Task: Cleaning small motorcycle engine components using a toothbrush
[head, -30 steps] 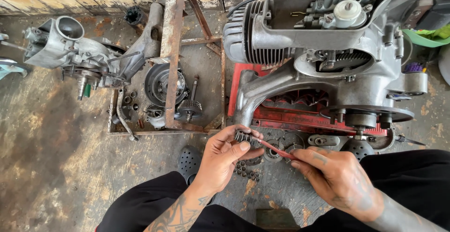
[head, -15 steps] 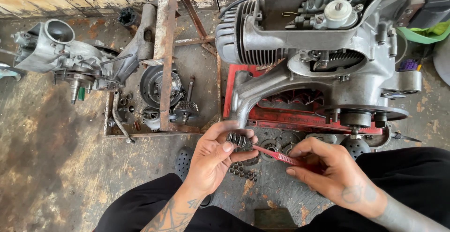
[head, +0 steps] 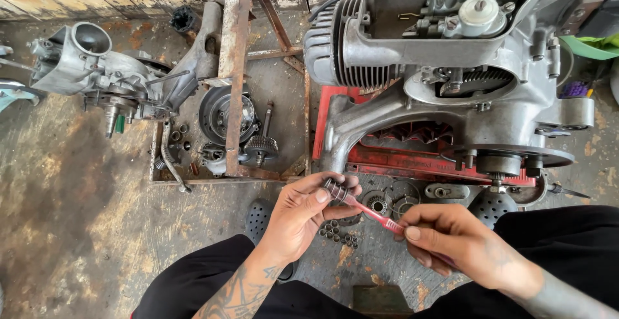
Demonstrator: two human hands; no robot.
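My left hand (head: 303, 214) pinches a small round metal part (head: 335, 190) between thumb and fingers, low in the middle of the head view. My right hand (head: 451, 241) holds a red-handled brush (head: 374, 214) whose tip rests against that part. Both hands hover above the stained concrete floor, just in front of a large grey engine (head: 445, 67) that sits on a red stand (head: 412, 161). Small dark rollers (head: 336, 234) lie on the floor right below my hands.
A rusty metal tray (head: 225, 164) at centre left holds a gear shaft, a round clutch part and small pieces. A second grey engine casing (head: 97, 77) lies far left. Round metal parts (head: 393, 198) lie under the engine. My black-trousered legs fill the bottom.
The view has drifted slightly. My hands stay together on the small part, the brush shifting a little against it. Nothing was picked up or let go.
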